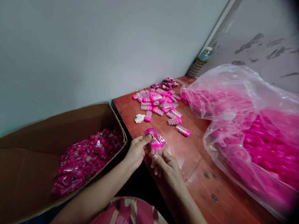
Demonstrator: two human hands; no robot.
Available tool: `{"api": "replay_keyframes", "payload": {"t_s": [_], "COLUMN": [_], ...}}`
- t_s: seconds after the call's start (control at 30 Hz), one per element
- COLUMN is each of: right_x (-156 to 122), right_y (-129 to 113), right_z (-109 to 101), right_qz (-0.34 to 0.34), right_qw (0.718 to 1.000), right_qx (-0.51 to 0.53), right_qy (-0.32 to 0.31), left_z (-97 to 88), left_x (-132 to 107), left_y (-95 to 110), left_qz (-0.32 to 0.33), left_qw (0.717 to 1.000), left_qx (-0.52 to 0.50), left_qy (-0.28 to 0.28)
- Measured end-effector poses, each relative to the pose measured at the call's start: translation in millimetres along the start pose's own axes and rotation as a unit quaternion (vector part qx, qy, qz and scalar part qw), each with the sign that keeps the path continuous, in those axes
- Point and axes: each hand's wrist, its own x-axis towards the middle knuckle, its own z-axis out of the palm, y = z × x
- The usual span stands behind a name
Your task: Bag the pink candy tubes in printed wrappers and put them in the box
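Note:
Over the near edge of the table, both hands work on one small clear tube with a pink cap [156, 145]. My left hand [138, 151] pinches a glossy pink printed sleeve [150, 132] between thumb and fingers. The sleeve lies at the capped end; how far it goes around the tube I cannot tell. My right hand [170, 166] grips the tube's clear lower part, thumb on top and fingers curled beneath. Beyond the hands lies a loose pile of similar pink-capped tubes [146, 107] filled with small pale balls.
Left of the table stands a cardboard box [25, 174] holding many shiny pink packets [81, 161]. A large clear plastic bag [224, 74] of pink pieces covers the table's right side. Behind are folded pink sleeves [169, 83], a bottle [200, 62] and a crumpled white scrap [139, 118].

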Motion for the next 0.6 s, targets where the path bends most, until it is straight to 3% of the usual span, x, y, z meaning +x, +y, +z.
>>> {"api": "replay_keyframes", "payload": {"t_s": [0.17, 0.3, 0.5, 0.6], "right_x": [0.8, -0.9, -0.6, -1.0], "right_y": [-0.3, -0.3, -2.1, -3.8], "right_z": [-3.1, -3.6, -6.2, -7.6], "right_qz": [-0.021, -0.018, 0.028, 0.009], "right_qw": [0.998, 0.993, 0.999, 0.999], "right_qx": [-0.066, -0.097, 0.016, -0.028], "right_qy": [0.009, 0.06, -0.026, 0.016], "left_z": [0.3, -0.5, 0.8, 0.8], "left_x": [-2.1, -2.0, 1.3, 1.2], "left_y": [-2.2, -5.4, 4.0, 1.3], "left_qz": [-0.031, -0.029, -0.075, -0.069], "left_qw": [0.996, 0.992, 0.978, 0.971], "left_qx": [0.062, 0.115, 0.164, 0.206], "left_qy": [-0.053, -0.05, -0.104, -0.105]}}
